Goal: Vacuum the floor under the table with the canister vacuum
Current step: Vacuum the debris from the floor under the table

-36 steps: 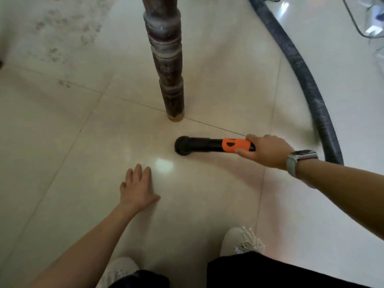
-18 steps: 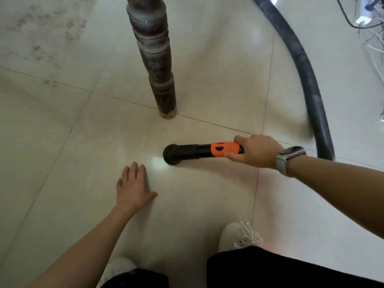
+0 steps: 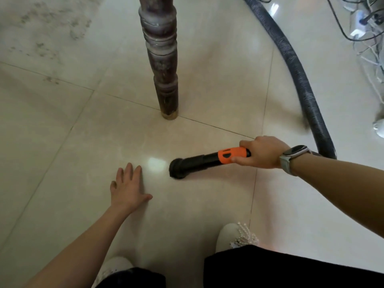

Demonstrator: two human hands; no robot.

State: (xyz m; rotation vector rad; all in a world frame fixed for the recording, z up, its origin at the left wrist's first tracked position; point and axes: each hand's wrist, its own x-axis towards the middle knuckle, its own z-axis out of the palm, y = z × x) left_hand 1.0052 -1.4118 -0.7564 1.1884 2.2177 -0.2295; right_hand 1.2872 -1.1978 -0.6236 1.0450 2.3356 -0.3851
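On the pale tiled floor, just in front of a dark turned table leg, the person crouches with both arms reaching forward. The right hand is wrapped around the vacuum nozzle at the rear of its orange collar, fingers curled over the top and thumb underneath. The nozzle is a short black tube lying nearly level and pointing to the left, and its round brush end sits on the tile, a little to the right of a bright glare spot. A watch with a light strap is on the right wrist. From behind that hand a grey ribbed hose curves away along the floor toward the top of the head view, passing to the right of the table leg and well apart from it.

The left hand lies flat on the floor with fingers straight and spread, thumb out to the right, holding nothing. It rests near the brush end but does not touch it, with the glare spot between them.

The table leg stands upright where tile seams meet, its light-coloured foot on the floor beyond the nozzle. At the bottom edge, two white shoes and dark trouser legs show; the right shoe carries beaded trim. In the far right corner, a tangle of cables lies on the floor, and the tiles at upper left bear grey smudges.
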